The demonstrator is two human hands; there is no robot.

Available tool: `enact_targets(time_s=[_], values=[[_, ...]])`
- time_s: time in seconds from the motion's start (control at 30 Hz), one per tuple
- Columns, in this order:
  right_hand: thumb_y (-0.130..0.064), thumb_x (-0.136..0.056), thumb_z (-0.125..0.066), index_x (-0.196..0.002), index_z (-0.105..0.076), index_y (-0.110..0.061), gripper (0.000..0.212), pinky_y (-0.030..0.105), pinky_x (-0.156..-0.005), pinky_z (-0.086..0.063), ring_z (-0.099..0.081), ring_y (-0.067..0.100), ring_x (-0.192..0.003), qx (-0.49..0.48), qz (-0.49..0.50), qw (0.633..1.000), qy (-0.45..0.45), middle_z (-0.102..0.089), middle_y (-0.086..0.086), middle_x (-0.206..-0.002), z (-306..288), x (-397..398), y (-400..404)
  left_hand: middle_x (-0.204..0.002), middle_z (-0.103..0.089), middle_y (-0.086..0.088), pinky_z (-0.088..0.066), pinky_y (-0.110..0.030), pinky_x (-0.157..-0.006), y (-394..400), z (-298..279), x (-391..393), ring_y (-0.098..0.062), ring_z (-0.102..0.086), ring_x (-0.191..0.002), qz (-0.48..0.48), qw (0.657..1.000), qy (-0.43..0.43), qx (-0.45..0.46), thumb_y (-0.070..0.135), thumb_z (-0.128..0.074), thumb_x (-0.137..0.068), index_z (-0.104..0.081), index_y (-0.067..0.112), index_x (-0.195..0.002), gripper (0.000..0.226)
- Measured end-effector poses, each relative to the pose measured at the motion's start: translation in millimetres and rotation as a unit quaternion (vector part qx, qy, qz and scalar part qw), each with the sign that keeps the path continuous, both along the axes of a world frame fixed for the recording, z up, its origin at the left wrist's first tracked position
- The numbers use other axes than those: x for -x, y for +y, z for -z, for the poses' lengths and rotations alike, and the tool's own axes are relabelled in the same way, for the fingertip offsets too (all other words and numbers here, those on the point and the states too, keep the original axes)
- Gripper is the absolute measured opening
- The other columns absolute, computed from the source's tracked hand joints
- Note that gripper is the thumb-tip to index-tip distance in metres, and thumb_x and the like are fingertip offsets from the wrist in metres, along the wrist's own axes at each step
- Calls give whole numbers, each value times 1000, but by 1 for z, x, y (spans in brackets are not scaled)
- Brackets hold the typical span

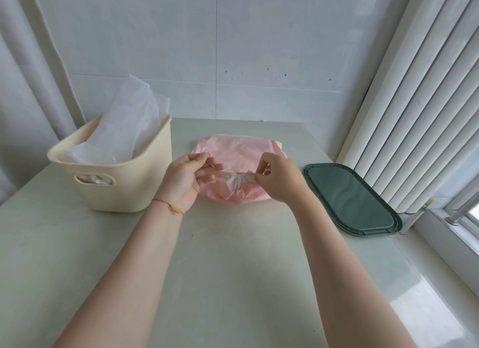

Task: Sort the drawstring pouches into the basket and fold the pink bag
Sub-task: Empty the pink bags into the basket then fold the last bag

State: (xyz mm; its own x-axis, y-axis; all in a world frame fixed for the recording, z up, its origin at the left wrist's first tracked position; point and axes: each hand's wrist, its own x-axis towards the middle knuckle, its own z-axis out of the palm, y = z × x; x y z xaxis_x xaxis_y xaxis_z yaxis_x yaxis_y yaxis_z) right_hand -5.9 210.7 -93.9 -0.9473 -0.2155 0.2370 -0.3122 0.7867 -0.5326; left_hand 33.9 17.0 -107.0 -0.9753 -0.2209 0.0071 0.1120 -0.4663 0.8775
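A pink bag (238, 150) lies flat on the table, in the middle toward the back. Over its near part I hold a small translucent drawstring pouch (237, 183), gathered at its middle. My left hand (188, 177) pinches the pouch's string on the left. My right hand (278, 177) pinches the pouch's right end. A cream plastic basket (134, 184) stands to the left of my left hand. White translucent pouches (127, 129) stick up out of it.
A dark green oblong tray (350, 197) lies upside down at the right of the table (233, 257). White radiator pipes (420, 101) and a window sill rise on the right. A tiled wall is behind and a curtain hangs at the left.
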Motion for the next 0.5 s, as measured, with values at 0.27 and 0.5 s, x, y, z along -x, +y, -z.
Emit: enact_targets(time_s=[0.27, 0.5], values=[[-10, -86, -55, -76, -53, -19, 14, 32, -56, -45, -51, 16, -63, -38, 3, 999, -14, -55, -8, -69, 10, 6, 0, -59, -63, -11, -34, -26, -52, -6, -30, -20, -21, -55, -53, 190, 969, 18, 159, 60, -35, -90, -70, 9, -57, 70], [-9, -84, -54, -80, -57, -16, 9, 32, -58, -46, -52, 15, -65, -38, 7, 999, -23, -57, -8, -71, 11, 6, -1, -70, -72, 1, -40, -16, -57, 4, -35, -28, -9, -57, -59, 178, 898, 22, 402, 34, -74, -80, -75, 3, -76, 31]])
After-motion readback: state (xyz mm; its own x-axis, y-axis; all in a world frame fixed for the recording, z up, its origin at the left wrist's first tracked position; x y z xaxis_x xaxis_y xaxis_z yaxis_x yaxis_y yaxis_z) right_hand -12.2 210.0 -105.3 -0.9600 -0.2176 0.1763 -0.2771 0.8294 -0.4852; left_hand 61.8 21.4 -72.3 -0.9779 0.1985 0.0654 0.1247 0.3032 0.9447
